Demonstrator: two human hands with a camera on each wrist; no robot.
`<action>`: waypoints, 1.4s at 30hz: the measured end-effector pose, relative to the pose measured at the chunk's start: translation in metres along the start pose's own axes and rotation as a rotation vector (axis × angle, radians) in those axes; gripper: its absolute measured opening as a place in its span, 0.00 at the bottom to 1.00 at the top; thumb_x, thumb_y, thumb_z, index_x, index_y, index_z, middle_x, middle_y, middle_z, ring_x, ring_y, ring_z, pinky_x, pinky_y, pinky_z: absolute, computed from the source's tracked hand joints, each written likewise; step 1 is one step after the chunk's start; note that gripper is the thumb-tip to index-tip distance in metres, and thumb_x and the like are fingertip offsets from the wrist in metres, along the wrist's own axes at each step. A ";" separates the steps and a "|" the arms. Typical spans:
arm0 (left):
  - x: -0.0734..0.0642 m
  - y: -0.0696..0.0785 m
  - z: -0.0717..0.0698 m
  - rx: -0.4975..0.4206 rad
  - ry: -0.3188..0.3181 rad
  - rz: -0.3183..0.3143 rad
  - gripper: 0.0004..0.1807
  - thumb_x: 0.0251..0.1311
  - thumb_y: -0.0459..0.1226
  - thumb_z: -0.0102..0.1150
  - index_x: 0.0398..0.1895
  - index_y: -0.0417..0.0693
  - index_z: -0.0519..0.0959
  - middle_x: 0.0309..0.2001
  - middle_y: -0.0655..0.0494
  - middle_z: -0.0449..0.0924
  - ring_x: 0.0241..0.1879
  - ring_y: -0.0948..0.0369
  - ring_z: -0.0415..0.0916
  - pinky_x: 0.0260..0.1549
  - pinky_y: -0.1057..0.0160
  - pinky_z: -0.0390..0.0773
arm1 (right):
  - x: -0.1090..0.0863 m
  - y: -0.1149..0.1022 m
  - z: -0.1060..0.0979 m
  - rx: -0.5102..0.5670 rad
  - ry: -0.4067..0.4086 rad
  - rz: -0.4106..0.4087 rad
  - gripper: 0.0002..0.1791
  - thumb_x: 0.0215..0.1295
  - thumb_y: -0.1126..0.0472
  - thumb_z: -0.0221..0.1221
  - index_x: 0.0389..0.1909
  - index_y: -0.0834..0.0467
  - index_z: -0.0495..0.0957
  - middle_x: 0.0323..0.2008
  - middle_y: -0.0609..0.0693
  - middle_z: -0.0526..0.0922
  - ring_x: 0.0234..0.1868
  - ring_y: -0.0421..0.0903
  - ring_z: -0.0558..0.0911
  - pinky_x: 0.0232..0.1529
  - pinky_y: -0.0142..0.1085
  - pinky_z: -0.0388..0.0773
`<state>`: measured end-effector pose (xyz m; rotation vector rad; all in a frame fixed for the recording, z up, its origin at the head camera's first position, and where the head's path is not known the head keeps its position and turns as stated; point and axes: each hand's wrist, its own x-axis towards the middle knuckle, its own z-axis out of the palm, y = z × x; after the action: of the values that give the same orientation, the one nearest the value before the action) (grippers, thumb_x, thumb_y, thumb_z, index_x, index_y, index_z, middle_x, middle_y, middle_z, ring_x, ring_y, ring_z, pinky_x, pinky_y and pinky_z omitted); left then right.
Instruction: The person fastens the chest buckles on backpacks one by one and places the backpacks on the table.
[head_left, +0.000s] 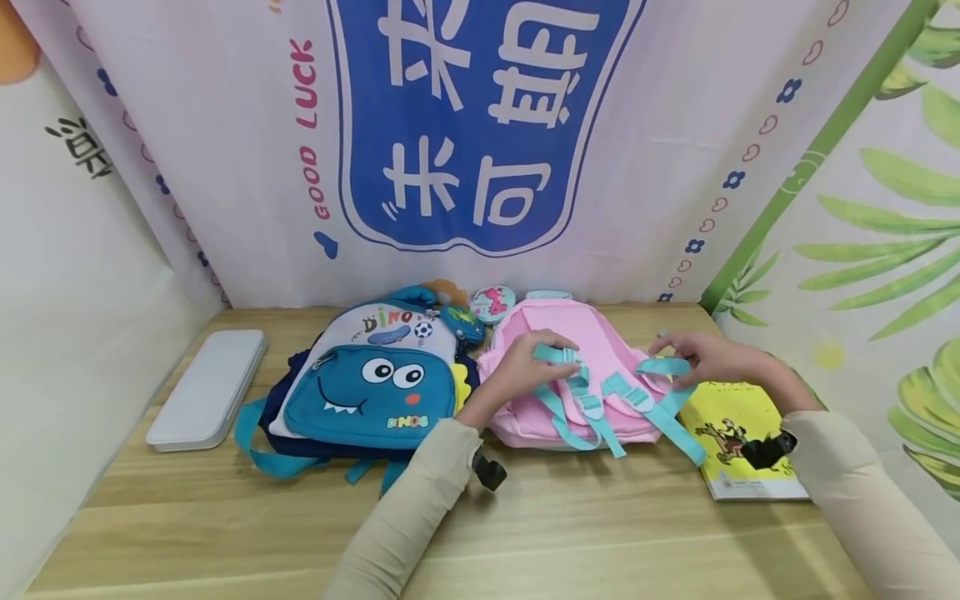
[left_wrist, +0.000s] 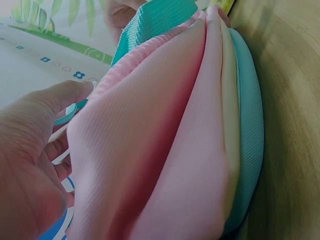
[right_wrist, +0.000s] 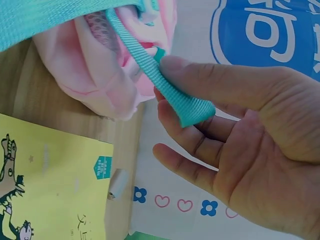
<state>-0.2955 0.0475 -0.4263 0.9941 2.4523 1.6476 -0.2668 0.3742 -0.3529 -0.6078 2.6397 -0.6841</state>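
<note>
A pink backpack (head_left: 558, 321) lies on the table with its teal shoulder straps facing up. My left hand (head_left: 528, 362) is at its left strap (head_left: 555, 354), the thumb and fingers closing round the teal webbing. The left wrist view has that hand (left_wrist: 35, 160) beside the bag's pink side panel (left_wrist: 135, 135), which hides most of the fingertips. On the other side, my right hand (head_left: 708, 360) pinches the right teal strap (right_wrist: 185, 102) between thumb and fingers. White buckles (head_left: 592, 407) and loose strap ends hang over the bag's lower part.
Left of the pink bag lies a blue dinosaur backpack (head_left: 375, 392), with a white case (head_left: 206, 392) farther left. A yellow book (head_left: 738, 433) lies under my right forearm. Round badges (head_left: 491, 305) sit between the bags, and a printed cloth (head_left: 262, 167) hangs behind the table.
</note>
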 end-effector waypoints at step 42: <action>-0.003 0.011 -0.016 -0.088 -0.016 -0.032 0.14 0.58 0.40 0.74 0.47 0.48 0.87 0.47 0.54 0.88 0.52 0.59 0.81 0.56 0.61 0.80 | 0.006 -0.044 0.039 -0.149 0.182 -0.172 0.22 0.62 0.66 0.69 0.57 0.62 0.80 0.57 0.59 0.83 0.59 0.62 0.80 0.57 0.58 0.79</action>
<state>-0.2936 0.0352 -0.4109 0.9480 2.3507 1.7142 -0.2417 0.3217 -0.3634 -0.8607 2.8505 -0.6204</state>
